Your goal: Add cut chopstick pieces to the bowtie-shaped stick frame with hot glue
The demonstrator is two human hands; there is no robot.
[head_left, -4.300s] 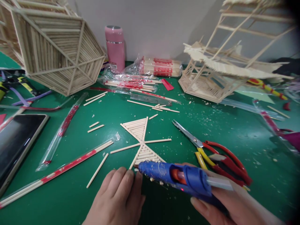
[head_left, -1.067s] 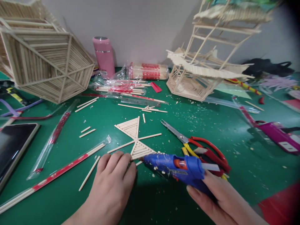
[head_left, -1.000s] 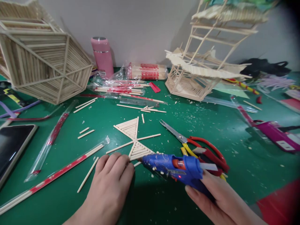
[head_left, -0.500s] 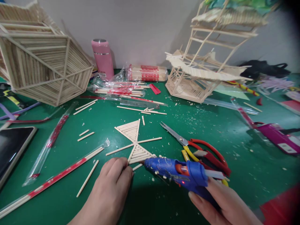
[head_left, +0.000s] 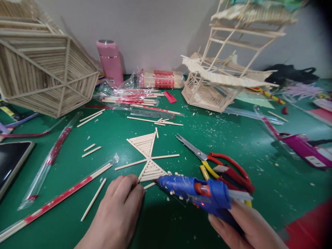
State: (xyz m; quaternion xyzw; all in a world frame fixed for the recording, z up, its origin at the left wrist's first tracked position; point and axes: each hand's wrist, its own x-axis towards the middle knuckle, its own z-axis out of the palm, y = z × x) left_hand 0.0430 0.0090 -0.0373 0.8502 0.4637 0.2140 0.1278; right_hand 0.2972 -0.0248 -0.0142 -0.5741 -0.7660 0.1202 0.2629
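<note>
My right hand (head_left: 241, 221) grips a blue hot glue gun (head_left: 192, 188), its red light lit and a clear glue stick poking out of the back. The nozzle touches, or nearly touches, the lower edge of a star-shaped piece of wooden sticks (head_left: 148, 159). Two opposite wedges of that piece are filled with short sticks laid in rows. My left hand (head_left: 116, 207) is closed at its lower left corner, fingers curled. A short wooden stick (head_left: 149, 186) emerges from those fingers, below the filled wedge; the fingertips themselves are hidden.
Red-and-yellow-handled scissors (head_left: 199, 154) lie beside the glue gun. Behind are a stick-built tower (head_left: 207, 93), a large stick panel (head_left: 52, 69), a pink bottle (head_left: 111, 64) and bundled sticks (head_left: 162, 79). A phone-like device (head_left: 12, 162) and a wrapped stick pack (head_left: 64, 195) lie left.
The camera view has shifted slightly, so most things appear a little further left. Both hands and the glue gun keep nearly the same place at the stick piece.
</note>
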